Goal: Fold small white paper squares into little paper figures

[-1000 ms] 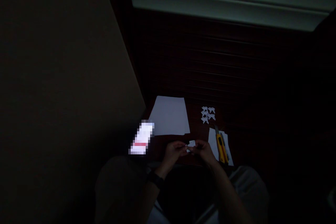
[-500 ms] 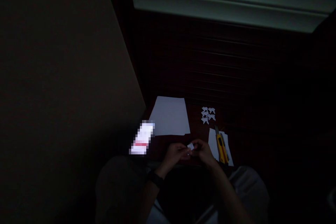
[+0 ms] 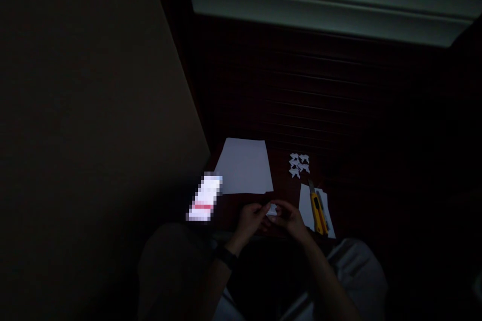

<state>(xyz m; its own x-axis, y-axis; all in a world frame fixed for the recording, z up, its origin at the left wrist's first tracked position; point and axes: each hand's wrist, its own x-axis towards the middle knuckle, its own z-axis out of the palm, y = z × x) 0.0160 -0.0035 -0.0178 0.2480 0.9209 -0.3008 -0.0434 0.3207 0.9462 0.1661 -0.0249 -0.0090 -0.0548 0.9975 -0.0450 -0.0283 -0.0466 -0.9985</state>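
Between my two hands is a small folded piece of white paper point(image 3: 272, 210), held above the near edge of the dark table. My left hand point(image 3: 251, 219), with a dark band on its wrist, pinches the paper's left side. From the right, my right hand point(image 3: 290, 219) grips the same piece with thumb and fingers. The finer folds are too dark and small to make out. Right of my right hand, a yellow utility knife point(image 3: 319, 213) with its blade out lies on smaller white sheets point(image 3: 307, 205).
Large white paper sheets point(image 3: 244, 166) lie at the back left of the table. A lit, blurred-out phone-like screen point(image 3: 205, 198) overlaps their corner. Several small folded paper figures point(image 3: 299, 165) are grouped at the back right. A pale wall point(image 3: 113, 85) rises on the left.
The folded paper has turned slightly between my fingers, and my left thumb has shifted up onto it. Other objects on the table have stayed put.
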